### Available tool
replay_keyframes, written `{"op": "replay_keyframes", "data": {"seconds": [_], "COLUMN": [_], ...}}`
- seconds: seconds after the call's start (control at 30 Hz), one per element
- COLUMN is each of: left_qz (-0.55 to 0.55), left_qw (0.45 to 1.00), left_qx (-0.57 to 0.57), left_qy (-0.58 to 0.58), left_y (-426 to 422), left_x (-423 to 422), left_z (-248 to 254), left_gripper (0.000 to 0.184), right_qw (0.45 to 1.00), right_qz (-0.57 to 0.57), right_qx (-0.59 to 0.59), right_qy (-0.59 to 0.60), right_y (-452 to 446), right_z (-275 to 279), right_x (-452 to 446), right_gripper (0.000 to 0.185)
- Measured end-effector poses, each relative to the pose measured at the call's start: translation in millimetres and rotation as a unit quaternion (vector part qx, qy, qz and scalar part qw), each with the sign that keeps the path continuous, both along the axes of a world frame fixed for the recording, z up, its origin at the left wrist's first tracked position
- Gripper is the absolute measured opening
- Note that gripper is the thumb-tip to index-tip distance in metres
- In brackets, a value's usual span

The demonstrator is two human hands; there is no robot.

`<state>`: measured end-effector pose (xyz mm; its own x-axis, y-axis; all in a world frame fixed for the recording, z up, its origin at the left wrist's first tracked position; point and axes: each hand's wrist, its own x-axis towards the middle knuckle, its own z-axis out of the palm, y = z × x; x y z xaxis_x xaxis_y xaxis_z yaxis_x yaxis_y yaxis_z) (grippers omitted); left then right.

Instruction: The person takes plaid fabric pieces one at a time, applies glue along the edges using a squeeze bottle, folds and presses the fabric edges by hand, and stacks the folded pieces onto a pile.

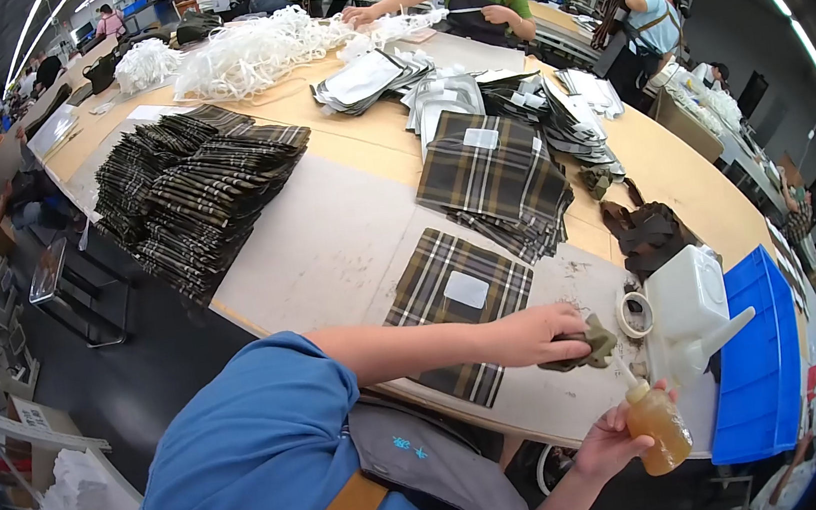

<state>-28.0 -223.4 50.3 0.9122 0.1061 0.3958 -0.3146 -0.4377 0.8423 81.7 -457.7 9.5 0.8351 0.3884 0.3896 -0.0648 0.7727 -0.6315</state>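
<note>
My left hand (pixel 543 333) is closed on a crumpled olive cloth piece (pixel 589 343), above the pale mat by the right end of a plaid panel (pixel 416 279). A white patch (pixel 466 289) lies on that panel. In my right hand (pixel 612 441), at the table's front edge, is a squeeze bottle (pixel 660 431) of amber liquid, tilted with its thin nozzle pointing up toward the cloth. The nozzle tip is close to the cloth; whether they touch is unclear. A white tape roll (pixel 634 315) sits just right of the cloth.
Behind the panel are a plaid stack (pixel 494 173) and a larger folded plaid pile (pixel 190 194). A white jug (pixel 687 299) and a blue bin (pixel 754 357) stand at right. White strips (pixel 249 51) lie at the back, near a co-worker's hands. A stool (pixel 50 271) stands left.
</note>
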Motion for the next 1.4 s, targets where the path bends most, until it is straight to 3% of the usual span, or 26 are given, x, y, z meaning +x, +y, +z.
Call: {"op": "replay_keyframes", "data": {"seconds": [0.1,0.23,0.47,0.53,0.7,0.8,0.87,0.97,1.0,1.03,1.1,1.17,1.3,1.4], "left_qz": [-0.002,-0.053,-0.019,0.0,0.006,0.002,-0.004,0.1,0.158,0.242,0.199,0.233,0.23,0.223], "left_qw": [0.998,0.999,0.997,0.999,0.999,0.998,0.948,0.936,0.954,0.953,0.951,0.971,0.945,0.924], "left_qx": [-0.011,0.007,-0.061,-0.019,0.027,-0.062,-0.281,-0.298,-0.234,-0.113,-0.217,-0.02,0.211,0.244], "left_qy": [0.057,0.008,0.048,0.027,0.047,0.008,0.147,0.16,0.097,0.145,0.096,-0.046,-0.098,-0.192], "left_y": [-4,-11,-13,-10,-7,-9,-10,6,14,24,38,58,87,93], "left_x": [-14,-16,-16,-16,-18,-10,-8,-4,7,13,36,68,119,168], "left_z": [9,9,11,10,15,0,1,17,12,6,-5,-30,-31,-27], "left_gripper": [0.04,0.043,0.038,0.035,0.028,0.028,0.03,0.037,0.04,0.039,0.028,0.024,0.027,0.023], "right_qw": [1.0,1.0,0.998,0.998,0.984,0.982,0.988,0.991,0.989,0.985,0.971,0.969,0.964,0.957], "right_qz": [0.011,0.011,0.042,0.045,0.136,0.122,0.103,0.079,0.071,0.073,0.079,0.079,0.095,0.126], "right_qx": [-0.003,-0.024,-0.035,-0.035,0.007,0.019,0.015,0.025,0.041,0.039,0.058,0.034,0.066,0.082], "right_qy": [-0.013,-0.013,-0.015,-0.017,0.117,0.144,0.11,0.102,0.124,0.154,0.216,0.231,0.237,0.247], "right_y": [-4,-5,13,17,23,27,26,19,13,9,6,6,9,7], "right_z": [2,1,-3,-7,-13,-16,-19,-28,-30,-33,-48,-61,-65,-71], "right_x": [-8,-17,-28,-23,-19,-18,-14,3,9,16,27,32,37,45], "right_gripper": [0.106,0.103,0.099,0.099,0.101,0.101,0.101,0.103,0.104,0.107,0.107,0.103,0.09,0.089]}}
